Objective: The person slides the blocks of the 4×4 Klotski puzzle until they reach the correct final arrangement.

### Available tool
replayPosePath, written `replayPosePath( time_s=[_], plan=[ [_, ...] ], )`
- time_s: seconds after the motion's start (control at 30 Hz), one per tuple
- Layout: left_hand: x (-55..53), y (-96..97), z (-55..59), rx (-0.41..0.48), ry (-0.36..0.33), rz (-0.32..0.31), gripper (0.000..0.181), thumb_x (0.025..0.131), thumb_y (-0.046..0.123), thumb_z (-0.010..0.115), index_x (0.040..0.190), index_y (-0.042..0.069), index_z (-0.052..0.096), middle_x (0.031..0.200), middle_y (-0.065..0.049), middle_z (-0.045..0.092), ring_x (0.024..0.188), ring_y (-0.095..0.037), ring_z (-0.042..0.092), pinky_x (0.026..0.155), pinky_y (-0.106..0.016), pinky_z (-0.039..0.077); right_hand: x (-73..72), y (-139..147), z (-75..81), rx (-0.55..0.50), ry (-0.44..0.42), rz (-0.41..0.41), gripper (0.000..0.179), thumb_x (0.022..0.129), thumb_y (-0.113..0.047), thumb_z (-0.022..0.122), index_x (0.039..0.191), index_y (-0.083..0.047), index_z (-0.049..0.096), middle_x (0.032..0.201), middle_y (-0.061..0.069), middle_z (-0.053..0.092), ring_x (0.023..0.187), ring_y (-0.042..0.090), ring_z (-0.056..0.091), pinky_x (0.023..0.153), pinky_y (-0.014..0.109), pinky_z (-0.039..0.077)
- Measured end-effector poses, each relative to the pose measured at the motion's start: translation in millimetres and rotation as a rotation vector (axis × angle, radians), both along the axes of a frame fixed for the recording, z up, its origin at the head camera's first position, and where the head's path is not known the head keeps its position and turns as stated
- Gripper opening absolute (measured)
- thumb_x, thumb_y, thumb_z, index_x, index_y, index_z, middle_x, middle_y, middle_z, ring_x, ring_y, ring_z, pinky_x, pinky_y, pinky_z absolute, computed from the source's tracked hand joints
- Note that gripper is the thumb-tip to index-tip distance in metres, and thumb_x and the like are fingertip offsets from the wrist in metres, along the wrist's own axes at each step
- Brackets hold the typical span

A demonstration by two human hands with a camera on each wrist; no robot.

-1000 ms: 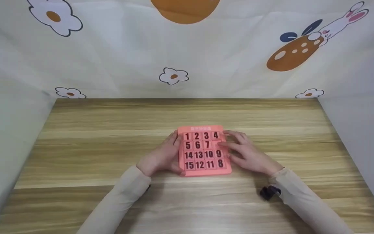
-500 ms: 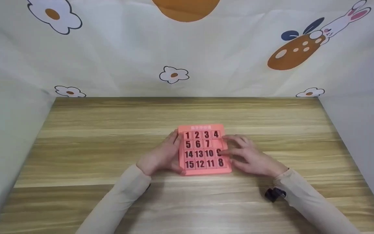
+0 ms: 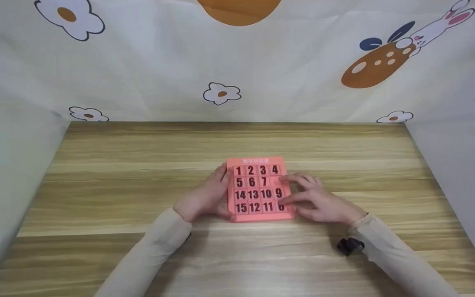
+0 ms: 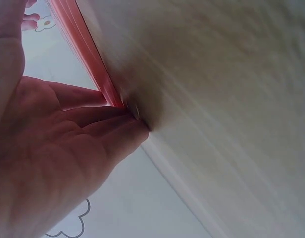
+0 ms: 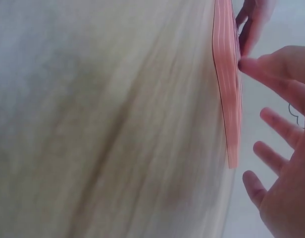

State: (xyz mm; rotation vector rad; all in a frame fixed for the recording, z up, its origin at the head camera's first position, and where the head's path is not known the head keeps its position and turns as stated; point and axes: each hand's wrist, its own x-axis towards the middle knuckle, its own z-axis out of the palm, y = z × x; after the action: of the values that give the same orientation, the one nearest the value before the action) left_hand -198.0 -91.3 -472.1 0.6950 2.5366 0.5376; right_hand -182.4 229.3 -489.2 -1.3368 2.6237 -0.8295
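A pink sliding number puzzle [image 3: 255,218] lies flat on the wooden table. Its top rows read 1 2 3 4 and 5 6 7, with a gap right of the 7; below are 14 13 10 9 and 15 12 11 8. My left hand [image 3: 204,198] rests along its left edge, thumb at the near corner. In the left wrist view, fairly straight fingers [image 4: 93,114] touch the puzzle's side. My right hand [image 3: 324,202] is at the right edge, one fingertip over the 8 tile. The right wrist view shows that fingertip at the puzzle's top face, the other fingers spread apart.
The wood-grain table [image 3: 138,148] extends around the puzzle. A pale cloth backdrop [image 3: 159,62] with flowers and a rabbit stands behind it, and pale panels flank both sides. A dark device [image 3: 349,246] hangs at the right sleeve's cuff.
My right fingertip has moved toward me down the right column, from the gap past the 9 tile onto the 8. The tiles keep their places and the left hand stays put.
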Motion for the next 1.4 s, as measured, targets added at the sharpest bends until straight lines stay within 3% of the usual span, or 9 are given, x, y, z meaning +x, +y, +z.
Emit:
replayPosePath(
  time_s=[0.37, 0.67, 0.93, 1.03, 1.23, 1.4],
  plan=[
    [-1.3, -0.2, 1.2, 0.002, 0.004, 0.003, 0.134, 0.061, 0.045, 0.088, 0.152, -0.005, 0.003, 0.157, -0.025, -0.005, 0.145, -0.035, 0.001, 0.117, -0.038, 0.008, -0.2, -5.8, 5.0, 0.049, 0.016, -0.082, 0.035, 0.089, -0.014, 0.065, 0.124, -0.012, 0.066, 0.148, 0.015, 0.037, 0.135, 0.034, 0.029, 0.108, 0.061, 0.021],
    [-1.1, -0.4, -0.1, 0.013, 0.029, -0.018, 0.133, 0.062, 0.043, 0.089, 0.151, -0.008, 0.004, 0.156, -0.028, -0.003, 0.144, -0.037, 0.003, 0.117, -0.038, 0.009, -5.3, -9.1, 5.2, 0.039, 0.008, -0.083, 0.026, 0.088, -0.016, 0.067, 0.113, -0.017, 0.072, 0.147, 0.013, 0.039, 0.134, 0.031, 0.030, 0.106, 0.061, 0.020],
    [-0.5, -0.6, 0.4, 0.004, 0.017, -0.016, 0.133, 0.062, 0.043, 0.089, 0.151, -0.007, 0.003, 0.156, -0.028, -0.004, 0.144, -0.037, 0.002, 0.117, -0.038, 0.009, -7.5, -7.8, 4.2, 0.134, 0.009, -0.186, 0.042, 0.091, -0.020, 0.065, 0.133, -0.022, 0.061, 0.154, 0.015, 0.028, 0.137, 0.038, 0.023, 0.106, 0.064, 0.017],
    [-0.1, -0.6, -0.2, 0.000, 0.020, -0.013, 0.134, 0.062, 0.044, 0.089, 0.152, -0.006, 0.003, 0.156, -0.027, -0.004, 0.144, -0.036, 0.003, 0.117, -0.038, 0.009, -7.2, -6.5, 4.0, 0.112, 0.002, -0.140, 0.039, 0.090, -0.020, 0.065, 0.130, -0.022, 0.063, 0.154, 0.014, 0.029, 0.138, 0.035, 0.022, 0.107, 0.062, 0.016],
    [0.5, -0.3, 0.6, -0.007, 0.017, -0.014, 0.133, 0.062, 0.045, 0.088, 0.151, -0.006, 0.004, 0.156, -0.027, -0.004, 0.144, -0.036, 0.002, 0.117, -0.038, 0.008, -4.8, -2.5, 3.3, -0.029, -0.050, 0.040, 0.023, 0.082, -0.011, 0.068, 0.102, -0.021, 0.076, 0.149, 0.013, 0.037, 0.136, 0.041, 0.024, 0.106, 0.068, 0.012],
    [0.6, 0.1, 1.2, -0.003, 0.012, -0.013, 0.133, 0.062, 0.044, 0.088, 0.151, -0.006, 0.003, 0.156, -0.027, -0.005, 0.144, -0.035, 0.001, 0.117, -0.038, 0.008, -5.0, -4.1, 6.3, 0.029, -0.022, -0.054, 0.029, 0.083, -0.009, 0.066, 0.109, -0.019, 0.074, 0.149, 0.013, 0.038, 0.135, 0.040, 0.025, 0.107, 0.067, 0.013]
  ],
)
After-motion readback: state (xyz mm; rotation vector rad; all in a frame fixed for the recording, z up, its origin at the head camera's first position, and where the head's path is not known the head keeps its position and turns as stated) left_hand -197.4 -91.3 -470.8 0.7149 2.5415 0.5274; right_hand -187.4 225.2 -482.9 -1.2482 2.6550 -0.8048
